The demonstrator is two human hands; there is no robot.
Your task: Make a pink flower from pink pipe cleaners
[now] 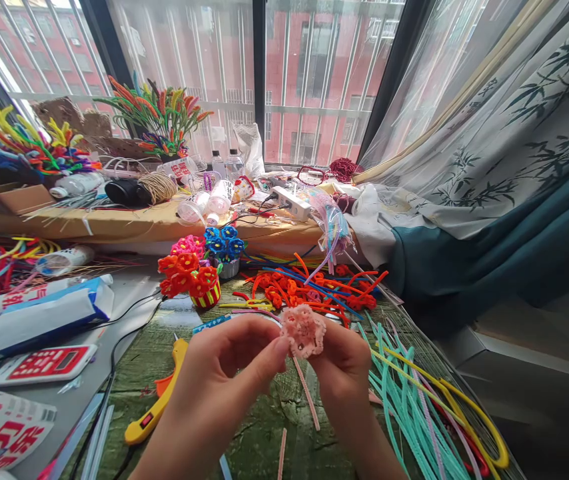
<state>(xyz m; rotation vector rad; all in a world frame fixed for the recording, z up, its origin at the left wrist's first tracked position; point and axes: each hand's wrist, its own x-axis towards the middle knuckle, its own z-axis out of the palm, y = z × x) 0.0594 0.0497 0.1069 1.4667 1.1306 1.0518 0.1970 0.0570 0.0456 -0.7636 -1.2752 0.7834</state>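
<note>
A pink fuzzy flower [303, 331] made of bent pipe cleaner is held up between both hands over the green wood-patterned table [259, 440]. My left hand [237, 373] pinches its left edge between thumb and fingers. Behind and under its right side, my right hand [342, 360] has its fingers closed on it, partly hidden by the petals. Below the flower a pink pipe cleaner [306, 393] slants down between the hands. Another short pink piece [282, 453] lies near the front edge.
A yellow glue gun [157, 403] lies left of my left hand. Beyond the hands are red flower pieces [289, 290] and potted pipe-cleaner flowers [189, 273]. Mint pipe cleaners [407, 400] spread at the right; a calculator [42, 365] lies at the left.
</note>
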